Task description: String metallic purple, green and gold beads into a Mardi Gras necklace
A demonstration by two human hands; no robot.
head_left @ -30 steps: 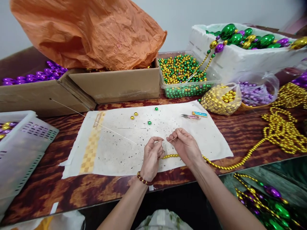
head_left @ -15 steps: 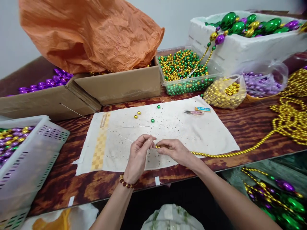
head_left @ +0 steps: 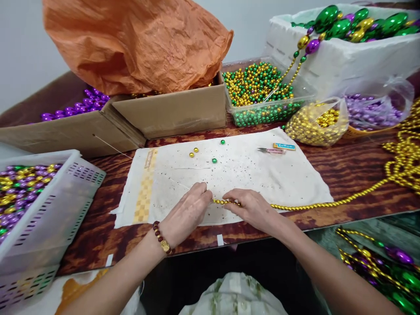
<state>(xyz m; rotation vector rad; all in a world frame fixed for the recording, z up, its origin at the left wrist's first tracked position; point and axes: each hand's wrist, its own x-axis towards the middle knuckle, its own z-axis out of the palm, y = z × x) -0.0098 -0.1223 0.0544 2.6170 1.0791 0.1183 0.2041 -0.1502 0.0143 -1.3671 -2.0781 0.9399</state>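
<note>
Gold bead strand [head_left: 308, 204] lies across the white cloth [head_left: 262, 175] and wooden table [head_left: 354, 175]. Its near end is pinched between the left hand [head_left: 187, 213] and right hand [head_left: 252, 208]. Loose beads [head_left: 194, 152] lie behind, scissors [head_left: 271, 150] apart.

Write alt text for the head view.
Both hands, left hand and right hand, pinch a gold bead strand over a speckled white cloth on a wooden table. Boxes and bags of green, gold and purple beads surround it.
</note>
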